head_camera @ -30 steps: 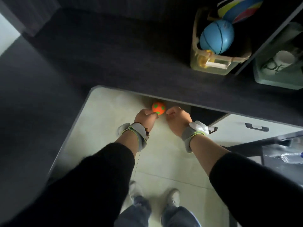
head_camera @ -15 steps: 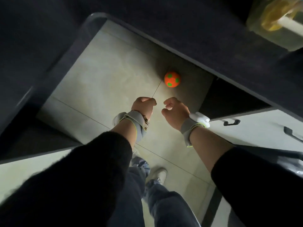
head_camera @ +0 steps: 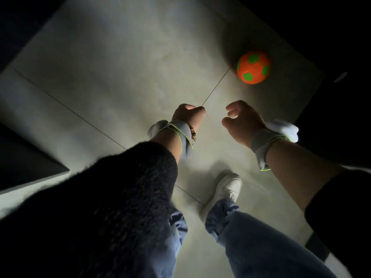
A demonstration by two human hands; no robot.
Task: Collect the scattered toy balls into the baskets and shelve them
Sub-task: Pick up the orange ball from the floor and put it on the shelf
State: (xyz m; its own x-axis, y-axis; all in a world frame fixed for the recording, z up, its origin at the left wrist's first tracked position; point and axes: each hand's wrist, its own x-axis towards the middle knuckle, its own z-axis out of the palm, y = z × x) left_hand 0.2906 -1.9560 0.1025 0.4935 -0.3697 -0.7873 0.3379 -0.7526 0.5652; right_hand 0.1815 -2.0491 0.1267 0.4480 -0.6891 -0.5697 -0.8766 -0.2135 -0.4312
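An orange toy ball with green patches [head_camera: 253, 67] lies on the pale tiled floor [head_camera: 120, 63] under the dark desk, at the upper right. My right hand [head_camera: 242, 121] hangs below and left of the ball, a gap between them, fingers loosely curled and apart, holding nothing. My left hand [head_camera: 187, 117] is further left, curled into a loose fist with nothing visible in it. Both wrists carry grey bands. No basket is in view.
Dark furniture edges frame the floor at the top, right [head_camera: 345, 57] and lower left [head_camera: 26, 169]. My white shoe [head_camera: 226, 187] and jeans-clad legs stand on the tiles below my hands.
The view has dropped closer to the floor; the basket and cabinet have left the frame. The ball now sits larger and further right of my hands, which have spread slightly.
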